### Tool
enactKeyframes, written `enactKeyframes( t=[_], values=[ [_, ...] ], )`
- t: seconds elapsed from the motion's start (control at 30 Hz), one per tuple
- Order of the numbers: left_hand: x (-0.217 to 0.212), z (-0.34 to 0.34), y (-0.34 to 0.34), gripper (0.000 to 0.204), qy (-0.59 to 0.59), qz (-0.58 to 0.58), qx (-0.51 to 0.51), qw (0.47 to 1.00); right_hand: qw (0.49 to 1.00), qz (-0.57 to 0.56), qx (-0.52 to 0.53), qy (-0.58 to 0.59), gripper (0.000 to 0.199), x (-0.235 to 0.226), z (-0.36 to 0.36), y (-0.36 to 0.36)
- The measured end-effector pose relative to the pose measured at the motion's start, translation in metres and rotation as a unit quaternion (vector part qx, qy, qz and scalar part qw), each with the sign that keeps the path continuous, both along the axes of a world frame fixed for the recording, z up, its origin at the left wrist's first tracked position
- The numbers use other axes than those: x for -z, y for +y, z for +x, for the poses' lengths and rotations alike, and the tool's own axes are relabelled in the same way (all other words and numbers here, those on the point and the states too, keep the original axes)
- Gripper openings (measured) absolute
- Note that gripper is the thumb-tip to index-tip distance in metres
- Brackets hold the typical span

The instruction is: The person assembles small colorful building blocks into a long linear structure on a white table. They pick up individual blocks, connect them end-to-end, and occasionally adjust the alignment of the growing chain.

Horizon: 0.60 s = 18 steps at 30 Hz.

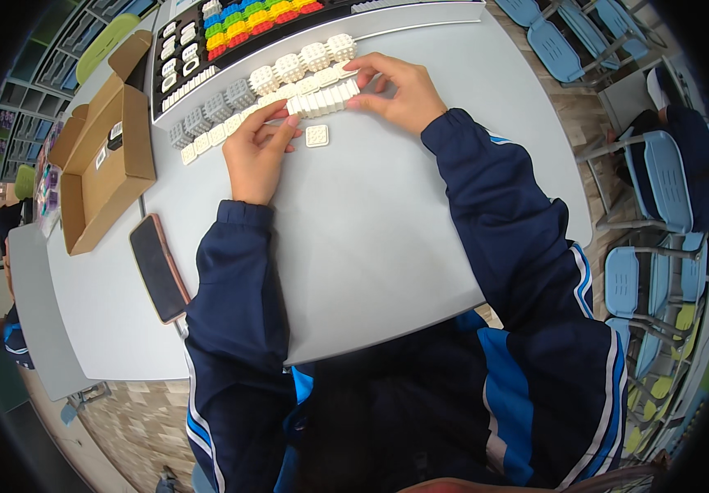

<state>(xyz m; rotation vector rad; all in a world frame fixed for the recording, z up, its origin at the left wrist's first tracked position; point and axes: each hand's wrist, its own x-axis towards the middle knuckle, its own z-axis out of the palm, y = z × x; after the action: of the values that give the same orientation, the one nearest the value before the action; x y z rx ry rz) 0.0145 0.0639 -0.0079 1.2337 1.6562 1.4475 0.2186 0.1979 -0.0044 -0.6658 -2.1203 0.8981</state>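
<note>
Nearest you, your dark blue sleeves with lighter blue and white stripes run up from the lower edge onto the pale grey table (387, 238), matte and smooth, with a rounded near edge. A phone (159, 268) in a reddish-brown case lies face up by your left forearm; beyond it sits an open cardboard box (103, 156), flaps up, with a few small pieces inside. Your left hand (257, 152) and right hand (399, 92) are apart, one at each end of a short row of white tiles (321, 100) stood on edge and packed side by side; the fingertips of both press against the row's ends, pinching it lengthwise, not lifting it. One loose white square tile (316, 135) lies flat just beside your left fingers. Judged step: squaring up and closing the stack. The next move would call for even pressure from both ends so the stack does not buckle; the tiles look like hard plastic with a studded or perforated face. Behind the stack runs a diagonal line of flat white tiles (231, 125), then a line of white lattice cubes (288, 67) shading to grey cubes at the left. Farthest is a black tray (175, 8) holding coloured blocks (257, 18) in blue, green, yellow and red rows.
</note>
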Motion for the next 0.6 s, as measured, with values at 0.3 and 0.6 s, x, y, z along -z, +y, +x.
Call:
enactKeyframes(
  t=[0.3,0.6],
  values=[
    [0.001,0.007,0.007,0.032,0.1,0.019,-0.03,0.994,0.997,0.062,0.042,0.004,0.036,0.004,-0.001,0.006],
    [0.003,0.01,0.012,0.03,0.144,0.045,-0.055,0.987,0.996,0.079,0.04,-0.004,0.03,0.006,-0.001,0.01]
  ],
)
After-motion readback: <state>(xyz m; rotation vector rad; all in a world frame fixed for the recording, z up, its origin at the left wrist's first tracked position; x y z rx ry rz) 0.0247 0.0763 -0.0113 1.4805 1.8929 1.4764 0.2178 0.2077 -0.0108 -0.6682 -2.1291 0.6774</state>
